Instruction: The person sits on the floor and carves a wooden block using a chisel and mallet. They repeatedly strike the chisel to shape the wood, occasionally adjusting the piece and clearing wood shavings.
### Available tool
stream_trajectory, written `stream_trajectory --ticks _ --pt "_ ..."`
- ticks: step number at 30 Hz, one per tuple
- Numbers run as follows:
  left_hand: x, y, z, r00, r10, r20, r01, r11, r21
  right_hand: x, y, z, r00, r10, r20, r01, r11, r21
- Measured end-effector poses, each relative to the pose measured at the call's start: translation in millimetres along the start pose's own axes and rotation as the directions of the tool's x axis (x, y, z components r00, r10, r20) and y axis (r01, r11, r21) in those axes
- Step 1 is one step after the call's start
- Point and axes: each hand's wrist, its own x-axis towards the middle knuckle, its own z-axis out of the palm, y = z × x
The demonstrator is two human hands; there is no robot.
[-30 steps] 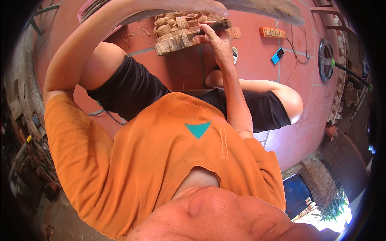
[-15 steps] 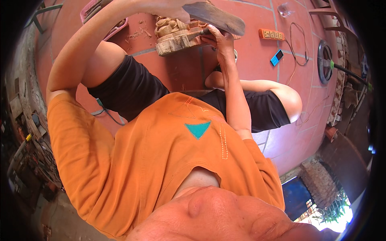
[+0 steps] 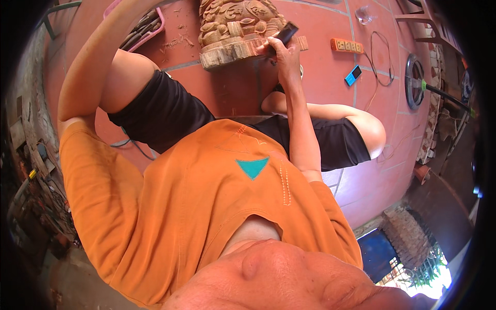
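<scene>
A wood carving (image 3: 232, 31) with raised rounded figures stands on the tiled floor in front of my legs. Its lower edge is a rough, pale block of wood. My right hand (image 3: 285, 54) is closed around a chisel (image 3: 288, 32), whose dark handle sticks up past my thumb and leans to the right. The chisel's working end is at the carving's base, mostly hidden by my fingers. My left forearm (image 3: 111, 39) reaches up past the top of the picture, so the left hand and anything in it are out of sight.
Wood shavings (image 3: 181, 41) lie left of the carving, near a pink basket (image 3: 160, 26) of tools. To the right are an orange power strip (image 3: 347, 46) with a cord, a blue phone (image 3: 353, 75), a clear glass (image 3: 363, 15), a brown chair (image 3: 431, 28) and a black ring-shaped stand (image 3: 415, 81).
My left hand has risen out of the picture with the long wooden striking piece, uncovering the carving. The right hand keeps its hold on the chisel, almost in place.
</scene>
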Motion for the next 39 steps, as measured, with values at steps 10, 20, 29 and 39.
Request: stream_trajectory --ticks 10,20,29,39 --pt "1 14 -15 0.979 -0.176 0.104 0.188 0.976 -0.109 15 18 30 0.98 -0.124 0.157 0.199 0.494 -0.846" --pt "-3 -3 -2 0.999 -0.032 -0.035 0.029 0.994 -0.101 13 26 31 0.947 -0.248 0.202 0.295 0.431 -0.853" --pt "-7 -12 2 0.997 0.004 -0.081 -0.012 0.995 -0.099 14 29 24 0.978 -0.166 0.126 0.208 0.709 -0.674" --pt "-4 -9 3 0.998 -0.052 -0.041 0.049 0.995 -0.087 0 28 6 0.993 -0.035 0.116 0.085 0.884 -0.461"
